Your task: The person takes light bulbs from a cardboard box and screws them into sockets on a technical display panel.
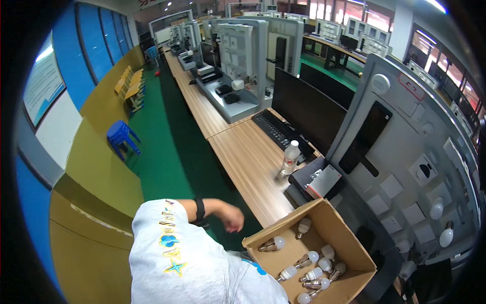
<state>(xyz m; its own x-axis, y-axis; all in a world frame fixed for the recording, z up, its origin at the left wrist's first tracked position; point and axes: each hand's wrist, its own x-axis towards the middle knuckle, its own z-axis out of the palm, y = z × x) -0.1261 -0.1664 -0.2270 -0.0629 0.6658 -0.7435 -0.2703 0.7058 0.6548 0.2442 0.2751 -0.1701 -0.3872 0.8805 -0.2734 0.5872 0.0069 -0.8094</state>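
Observation:
My left hand [233,219], with a black band [200,209] on its wrist, hangs beside the desk edge, just left of a cardboard box. It is slightly blurred, its fingers bent down and mostly hidden; nothing visible is in it. The open cardboard box [349,228] is tilted close in front of my body at the lower right. Several light bulbs lie loose in it: one white bulb [273,243] is apart near the left wall, another bulb [304,227] lies by the far wall, and the others cluster nearer me. My right hand does not show.
Beyond the box, a wooden desk [243,162] holds a clear bottle [289,158], a keyboard [276,130], a monitor [309,106] and a small grey-white box [324,181]. A grey panel [400,147] with mounted devices rises at right. Blue stools [121,134] stand on the green floor.

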